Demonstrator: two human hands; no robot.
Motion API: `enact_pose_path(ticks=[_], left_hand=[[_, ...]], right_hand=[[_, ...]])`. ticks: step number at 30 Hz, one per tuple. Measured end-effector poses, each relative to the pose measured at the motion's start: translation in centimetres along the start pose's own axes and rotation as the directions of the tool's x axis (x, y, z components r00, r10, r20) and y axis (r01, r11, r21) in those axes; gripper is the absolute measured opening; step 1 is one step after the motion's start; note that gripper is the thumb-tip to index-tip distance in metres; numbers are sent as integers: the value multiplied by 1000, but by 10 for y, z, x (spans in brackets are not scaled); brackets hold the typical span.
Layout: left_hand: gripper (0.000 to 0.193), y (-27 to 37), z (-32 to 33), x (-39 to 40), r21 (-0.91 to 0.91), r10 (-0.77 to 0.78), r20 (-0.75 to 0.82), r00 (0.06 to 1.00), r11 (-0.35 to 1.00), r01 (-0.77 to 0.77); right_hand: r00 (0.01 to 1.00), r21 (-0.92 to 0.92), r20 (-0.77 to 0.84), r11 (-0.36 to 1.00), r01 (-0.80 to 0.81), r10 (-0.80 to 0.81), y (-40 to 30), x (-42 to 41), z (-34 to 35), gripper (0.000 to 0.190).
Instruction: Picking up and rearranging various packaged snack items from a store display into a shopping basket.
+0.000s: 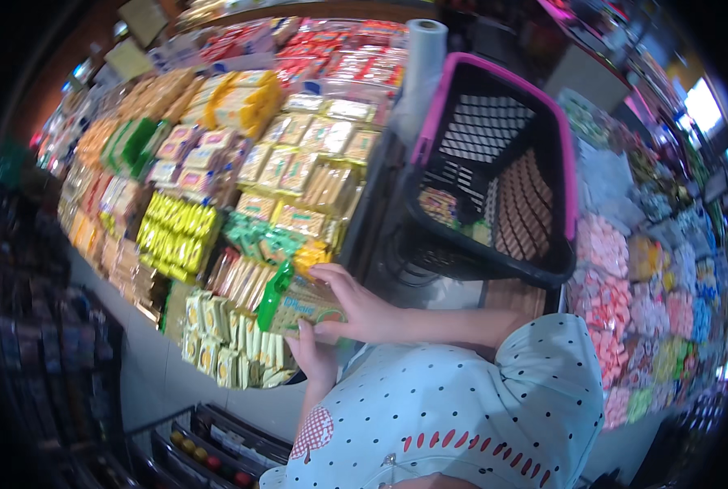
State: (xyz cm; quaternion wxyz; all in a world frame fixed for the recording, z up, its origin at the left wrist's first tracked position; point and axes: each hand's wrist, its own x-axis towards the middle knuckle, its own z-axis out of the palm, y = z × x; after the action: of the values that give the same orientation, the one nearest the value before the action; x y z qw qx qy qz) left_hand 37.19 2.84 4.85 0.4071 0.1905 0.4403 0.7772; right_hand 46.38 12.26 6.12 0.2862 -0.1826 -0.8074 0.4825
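A green-and-clear plastic pack of biscuits (299,308) is in both of my hands, above the edge of a snack display. My right hand (367,308) grips its right end, fingers over the top edge and thumb on the front. My left hand (315,357) holds it from below, with the thumb at the lower edge; its other fingers are mostly hidden. Just beyond the pack lie small green and yellow packets (266,238). A black shopping basket with a pink rim (568,165) stands to the right, holding a multicoloured pack (438,205) and another partly hidden item.
Stacked packs of wrapped biscuits (284,168) and yellow-green packets (177,235) fill the display. A clear plastic bag roll (425,73) stands beside the basket. Pink-wrapped sweets (602,293) lie at the right. A dark rack (217,440) is at the lower left.
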Motion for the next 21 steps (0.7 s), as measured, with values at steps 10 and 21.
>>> enact_pose_path(ticks=[10, 21], left_hand=[[58, -42, 44, 10, 136, -60, 387, 920, 991, 7], [33, -82, 65, 36, 263, 68, 230, 971, 956, -130]], right_hand=[[936, 127, 124, 931, -343, 328, -15, -37, -104, 80], [808, 430, -346, 846, -315, 477, 17, -64, -284, 65]])
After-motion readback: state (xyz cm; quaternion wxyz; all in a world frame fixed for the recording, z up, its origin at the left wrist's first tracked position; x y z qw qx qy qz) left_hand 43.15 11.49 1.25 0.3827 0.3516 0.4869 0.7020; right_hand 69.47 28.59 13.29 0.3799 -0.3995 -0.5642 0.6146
